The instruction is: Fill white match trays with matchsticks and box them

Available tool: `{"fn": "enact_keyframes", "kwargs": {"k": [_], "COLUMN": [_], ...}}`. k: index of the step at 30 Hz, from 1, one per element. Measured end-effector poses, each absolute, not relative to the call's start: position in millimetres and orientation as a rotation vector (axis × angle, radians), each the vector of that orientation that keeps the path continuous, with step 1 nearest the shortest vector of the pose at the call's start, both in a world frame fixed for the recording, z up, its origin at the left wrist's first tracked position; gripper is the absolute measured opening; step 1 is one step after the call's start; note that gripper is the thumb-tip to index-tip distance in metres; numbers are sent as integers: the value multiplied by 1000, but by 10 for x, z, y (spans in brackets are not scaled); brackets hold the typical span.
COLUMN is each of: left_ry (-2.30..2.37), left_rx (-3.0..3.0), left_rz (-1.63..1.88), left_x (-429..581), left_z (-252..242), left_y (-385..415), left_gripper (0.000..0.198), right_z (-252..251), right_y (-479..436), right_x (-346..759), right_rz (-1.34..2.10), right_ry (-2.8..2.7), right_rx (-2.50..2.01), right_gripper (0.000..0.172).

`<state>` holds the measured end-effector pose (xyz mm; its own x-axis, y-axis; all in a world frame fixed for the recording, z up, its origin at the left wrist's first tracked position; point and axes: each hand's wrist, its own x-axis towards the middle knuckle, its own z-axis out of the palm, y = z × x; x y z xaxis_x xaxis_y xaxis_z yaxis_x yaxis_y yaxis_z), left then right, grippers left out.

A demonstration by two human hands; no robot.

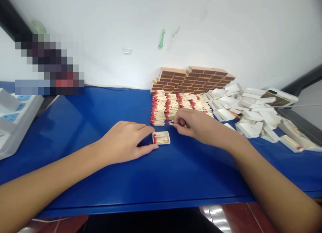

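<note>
A small white matchbox tray lies on the blue table, with red-headed matches inside. My left hand rests beside it, thumb and index finger gripping the tray's left end. Just beyond the tray, my right hand is closed in a pinch on a match, its red head pointing left. That hand is at the near edge of the piled matches, which lie in several rows with most heads to the left. Part of the pile is hidden behind my right hand.
Matchbox covers with brown sides are stacked against the white wall. Many white trays are heaped at the right, near a phone-like case and a tray of matches. A pale container stands at the left. The table edge is in front.
</note>
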<state>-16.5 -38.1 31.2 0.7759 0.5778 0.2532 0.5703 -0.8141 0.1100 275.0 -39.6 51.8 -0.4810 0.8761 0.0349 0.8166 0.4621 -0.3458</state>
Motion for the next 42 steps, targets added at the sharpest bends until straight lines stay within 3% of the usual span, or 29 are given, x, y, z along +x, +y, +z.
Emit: {"fn": "enact_keyframes", "kwargs": {"k": [8, 18, 26, 42], "left_ry": [952, 965, 940, 958], "left_rx": [2900, 2875, 2908, 2925], "left_rz": [412, 389, 425, 377], "left_x": [-160, -151, -170, -167], "left_z": [295, 329, 311, 327], "left_y": [-376, -386, -388, -385], "left_gripper": [31, 30, 32, 32], "right_z": [507, 544, 519, 439], "right_y": [-591, -609, -384, -291], "right_x": [2478, 2477, 2754, 2797], "right_rz": [642, 524, 213, 334], "right_ry": [-2459, -2532, -2456, -2483], "right_rx": [-1242, -1311, -1471, -1446], "right_gripper": [6, 8, 8, 10]}}
